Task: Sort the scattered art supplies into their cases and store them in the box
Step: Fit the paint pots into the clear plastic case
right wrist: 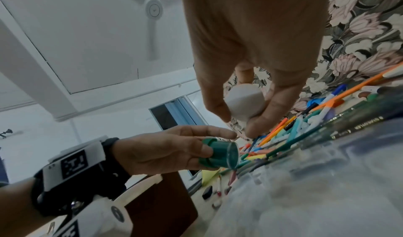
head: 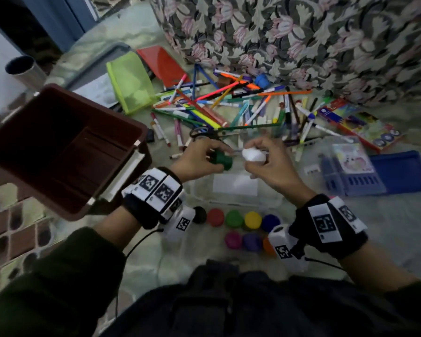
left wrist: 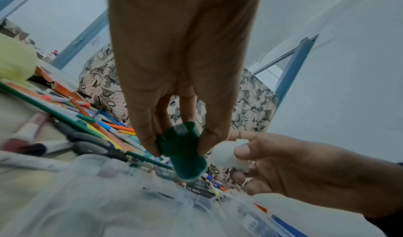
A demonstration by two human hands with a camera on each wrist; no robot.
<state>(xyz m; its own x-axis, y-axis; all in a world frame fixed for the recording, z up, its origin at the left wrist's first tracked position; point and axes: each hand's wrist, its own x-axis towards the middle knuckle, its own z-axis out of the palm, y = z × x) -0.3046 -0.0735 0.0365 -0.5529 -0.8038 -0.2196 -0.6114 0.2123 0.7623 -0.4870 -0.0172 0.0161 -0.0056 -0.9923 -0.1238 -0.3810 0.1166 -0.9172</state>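
— Why both pots up?
— My left hand (head: 197,158) pinches the green paint pot (head: 221,160), right hand (head: 269,158) the white one (head: 253,154) (over the clear case (head: 236,190)), ready to drop in.

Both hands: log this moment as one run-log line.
left hand: holds green paint pot | right hand: holds white paint pot | brown box: open

Paint pots, loose on the floor: eight (head: 233,218), paint pots held in hands: two, one green (head: 221,161), one white (head: 254,154), brown storage box: one (head: 66,152), scissors: one pair (head: 202,132), green mesh pouch: one (head: 131,82), markers and pencils: too many to count (head: 229,105)
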